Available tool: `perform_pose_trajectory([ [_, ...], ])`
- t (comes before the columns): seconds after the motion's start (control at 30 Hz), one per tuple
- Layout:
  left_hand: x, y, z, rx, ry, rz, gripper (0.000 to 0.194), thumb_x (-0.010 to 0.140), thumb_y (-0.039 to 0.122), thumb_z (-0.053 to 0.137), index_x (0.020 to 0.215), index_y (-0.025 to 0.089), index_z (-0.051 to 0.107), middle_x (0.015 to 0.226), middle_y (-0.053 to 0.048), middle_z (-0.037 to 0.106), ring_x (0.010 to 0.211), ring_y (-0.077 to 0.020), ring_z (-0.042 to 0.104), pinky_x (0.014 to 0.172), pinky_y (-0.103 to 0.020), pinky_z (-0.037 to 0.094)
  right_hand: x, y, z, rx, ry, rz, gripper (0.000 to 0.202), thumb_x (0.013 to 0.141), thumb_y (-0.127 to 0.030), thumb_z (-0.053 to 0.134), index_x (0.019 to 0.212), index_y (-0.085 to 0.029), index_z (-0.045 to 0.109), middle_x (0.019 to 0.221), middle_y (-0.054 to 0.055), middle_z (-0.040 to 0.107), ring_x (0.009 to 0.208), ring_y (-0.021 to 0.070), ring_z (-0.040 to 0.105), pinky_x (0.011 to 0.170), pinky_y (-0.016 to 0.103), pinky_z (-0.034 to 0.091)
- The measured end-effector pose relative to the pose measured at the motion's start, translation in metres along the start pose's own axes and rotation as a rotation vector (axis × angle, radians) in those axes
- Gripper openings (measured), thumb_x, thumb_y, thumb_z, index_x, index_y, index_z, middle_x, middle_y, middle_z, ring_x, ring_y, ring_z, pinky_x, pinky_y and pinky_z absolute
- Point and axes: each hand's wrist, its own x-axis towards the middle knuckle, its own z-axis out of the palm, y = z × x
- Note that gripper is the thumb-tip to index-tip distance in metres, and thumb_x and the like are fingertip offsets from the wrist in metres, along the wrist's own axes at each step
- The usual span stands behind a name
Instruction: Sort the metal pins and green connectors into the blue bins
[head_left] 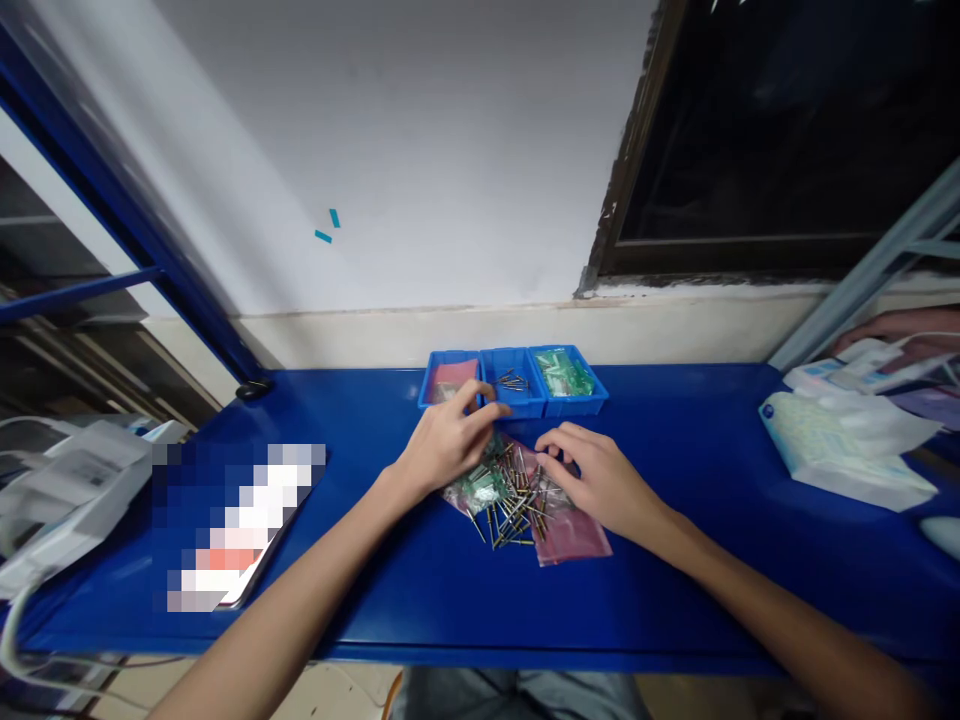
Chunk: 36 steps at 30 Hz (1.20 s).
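Over the left side of a loose pile of thin silver and gold-coloured metal pins [514, 505] is my left hand [450, 440]. Its fingers are bent but apart, and I see nothing held between them. My right hand [596, 475] hovers at the pile's right edge, thumb and forefinger nearly together; whatever they may pinch is too small to make out. Under and beside the pins lie a pink plastic bag [574, 537] and a clear bag with green contents [482, 487]. Behind my hands, the middle blue bin [517, 403] holds several pins.
A left blue bin [431, 385] contains a pink bag, and a right blue bin [581, 405] contains green packets. A blurred-out phone-like object [247, 530] lies left. White devices with cables [75, 480] stand farther left. A tissue pack [840, 450] sits right.
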Motion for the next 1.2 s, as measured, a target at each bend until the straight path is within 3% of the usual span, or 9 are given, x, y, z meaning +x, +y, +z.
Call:
perform_pose_trajectory([
  [0.2, -0.011, 0.003, 0.000, 0.033, -0.046, -0.016, 0.026, 0.095, 0.014, 0.047, 0.118, 0.019, 0.058, 0.117, -0.009, 0.054, 0.087, -0.0156, 0.061, 0.071, -0.029, 0.056, 0.016, -0.015, 0.002, -0.141, -0.099, 0.000, 0.013, 0.095, -0.033, 0.055, 0.100, -0.022, 0.060, 0.096, 0.004, 0.064, 0.092, 0.0211, 0.060, 0.070, 0.031, 0.041],
  [0.37, -0.012, 0.001, 0.004, 0.061, -0.049, -0.012, 0.033, 0.093, 0.008, 0.045, 0.121, 0.021, 0.057, 0.118, -0.008, 0.053, 0.086, -0.0152, 0.061, 0.069, -0.028, 0.055, 0.020, -0.019, 0.000, -0.115, -0.128, 0.074, 0.020, 0.096, -0.041, 0.054, 0.099, -0.022, 0.058, 0.096, 0.005, 0.065, 0.089, 0.0217, 0.061, 0.065, 0.031, 0.038],
  [0.63, -0.008, 0.004, 0.003, 0.058, -0.110, -0.008, 0.030, 0.095, 0.010, 0.044, 0.120, 0.019, 0.057, 0.115, -0.010, 0.054, 0.084, -0.0161, 0.061, 0.069, -0.030, 0.056, 0.019, -0.013, 0.009, -0.011, -0.118, 0.145, 0.010, 0.092, -0.031, 0.059, 0.096, -0.022, 0.059, 0.091, 0.004, 0.064, 0.084, 0.0197, 0.059, 0.064, 0.028, 0.033],
  [0.9, -0.003, 0.016, 0.000, 0.164, -0.215, 0.003, 0.028, 0.098, 0.013, 0.043, 0.122, 0.019, 0.058, 0.130, -0.015, 0.047, 0.093, -0.0198, 0.061, 0.064, -0.030, 0.055, 0.022, -0.005, 0.013, 0.040, -0.154, 0.167, 0.005, 0.090, -0.025, 0.057, 0.090, -0.020, 0.061, 0.087, 0.003, 0.065, 0.078, 0.0171, 0.059, 0.067, 0.027, 0.036],
  [1.03, -0.005, 0.018, -0.002, 0.173, -0.193, -0.013, 0.037, 0.103, 0.022, 0.042, 0.140, 0.023, 0.044, 0.127, -0.015, 0.048, 0.087, -0.0170, 0.060, 0.061, -0.028, 0.053, 0.025, -0.005, 0.015, 0.112, -0.140, 0.211, 0.008, 0.087, -0.018, 0.057, 0.083, -0.019, 0.064, 0.079, 0.004, 0.069, 0.075, 0.0173, 0.063, 0.067, 0.027, 0.040],
  [1.2, -0.008, 0.017, -0.004, 0.207, -0.190, -0.021, 0.036, 0.103, 0.024, 0.039, 0.139, 0.021, 0.044, 0.109, -0.012, 0.050, 0.072, -0.0142, 0.054, 0.054, -0.026, 0.048, 0.026, -0.002, 0.019, 0.204, -0.119, 0.255, 0.014, 0.084, -0.016, 0.057, 0.075, -0.020, 0.067, 0.070, 0.004, 0.071, 0.067, 0.0178, 0.065, 0.059, 0.026, 0.041],
])
